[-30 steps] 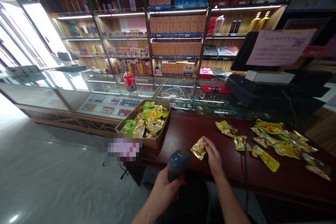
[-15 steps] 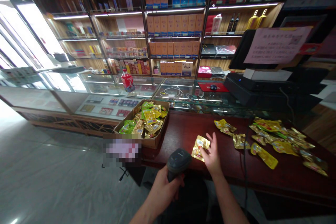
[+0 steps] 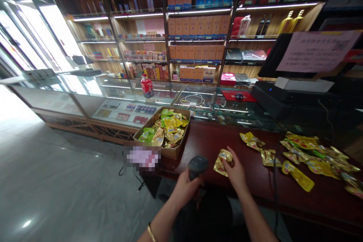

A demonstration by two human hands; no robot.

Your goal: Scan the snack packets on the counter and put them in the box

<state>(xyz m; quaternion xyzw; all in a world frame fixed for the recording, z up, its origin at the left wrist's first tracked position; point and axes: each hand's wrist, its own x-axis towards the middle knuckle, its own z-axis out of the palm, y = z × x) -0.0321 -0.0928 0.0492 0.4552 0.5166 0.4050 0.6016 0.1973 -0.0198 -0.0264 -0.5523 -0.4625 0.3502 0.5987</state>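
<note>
Right hand (image 3: pixel 236 174) fingers, spread before, now pinch gold packet (image 3: pixel 220 165); looks secured. Left hand (image 3: pixel 186 190) grips scanner (image 3: pixel 198 163).

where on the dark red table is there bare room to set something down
Bare tabletop lies between the cardboard box and the gold packet in the right hand; another patch separates that hand from the loose packets. The right end is crowded with piled packets.

Impossible to read any word: on a pink sheet (image 3: pixel 313 55) across a monitor (image 3: pixel 276 55), blurred lines of characters beside a QR code (image 3: pixel 339 45); on a white-topped carton (image 3: pixel 208 75) shelved behind, dark brush-like lettering; on a gold packet (image 3: pixel 221 165), small smeared print.
</note>
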